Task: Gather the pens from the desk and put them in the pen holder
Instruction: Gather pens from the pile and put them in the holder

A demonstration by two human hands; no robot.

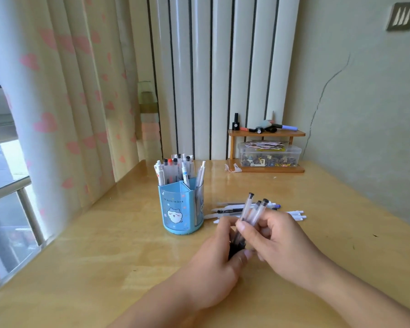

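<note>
Both hands meet at lower centre of the frame: my left hand (219, 254) curls round the lower end of a small bundle of clear pens (251, 213), and my right hand (277, 235) pinches them higher up, their capped tips pointing up. Just behind, more loose pens (232, 211) lie flat on the desk (104, 245). Left of them stands the blue pen holder (180, 207), already stocked with pens. I see a wooden shelf (266, 133) at the desk's back edge.

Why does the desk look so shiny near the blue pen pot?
In the head view, window daylight from the left glares off the glossy desk behind the pen holder; the wide lens bends the edges, and both hands, left hand, right hand, look slightly soft.
</note>
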